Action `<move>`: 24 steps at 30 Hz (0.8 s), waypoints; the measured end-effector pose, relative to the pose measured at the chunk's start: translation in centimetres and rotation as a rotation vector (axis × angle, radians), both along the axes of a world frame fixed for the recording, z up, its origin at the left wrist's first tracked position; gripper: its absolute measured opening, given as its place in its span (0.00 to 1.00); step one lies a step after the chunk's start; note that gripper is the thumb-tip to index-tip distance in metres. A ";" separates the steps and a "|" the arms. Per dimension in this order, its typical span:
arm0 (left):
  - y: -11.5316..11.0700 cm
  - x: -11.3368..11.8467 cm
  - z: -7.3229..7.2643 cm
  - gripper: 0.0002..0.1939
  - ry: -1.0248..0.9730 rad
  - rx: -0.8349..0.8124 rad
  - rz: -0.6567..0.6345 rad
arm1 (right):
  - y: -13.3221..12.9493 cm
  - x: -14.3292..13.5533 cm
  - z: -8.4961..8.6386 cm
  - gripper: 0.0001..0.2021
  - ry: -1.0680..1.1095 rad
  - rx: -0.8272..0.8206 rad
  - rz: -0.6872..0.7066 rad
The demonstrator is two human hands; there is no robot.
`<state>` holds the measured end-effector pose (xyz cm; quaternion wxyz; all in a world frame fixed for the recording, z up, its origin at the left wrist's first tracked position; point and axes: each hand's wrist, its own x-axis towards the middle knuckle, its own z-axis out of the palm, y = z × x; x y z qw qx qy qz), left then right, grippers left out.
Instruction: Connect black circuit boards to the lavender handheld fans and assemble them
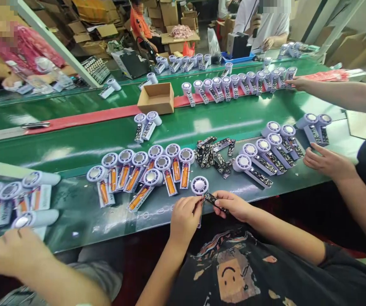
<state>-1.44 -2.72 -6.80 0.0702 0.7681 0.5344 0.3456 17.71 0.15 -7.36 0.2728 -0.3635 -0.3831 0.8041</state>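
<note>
Right at the bench edge is a lilac handheld fan (200,185) with a round vented head and a pale centre disc. My left hand (184,216) is closed around its handle, fingertips pinched near thin wires just below the head. A narrow black circuit board (216,203) is gripped between the thumb and fingers of my right hand (232,205), its end close to my left fingertips. My fingers cover most of the fan handle. Beyond my hands lies a pile of loose circuit boards (213,153).
Fans with orange cells (170,180) stand to the left, fans with boards (262,148) to the right. A cardboard box (156,98) sits on a red strip (100,118) beside a row of fans (225,87). Co-workers' hands (331,161) flank me.
</note>
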 end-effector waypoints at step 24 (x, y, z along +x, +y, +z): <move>2.8 0.3 2.2 0.22 0.271 -0.081 0.178 | 1.8 -0.6 0.7 0.05 -0.196 -0.024 0.097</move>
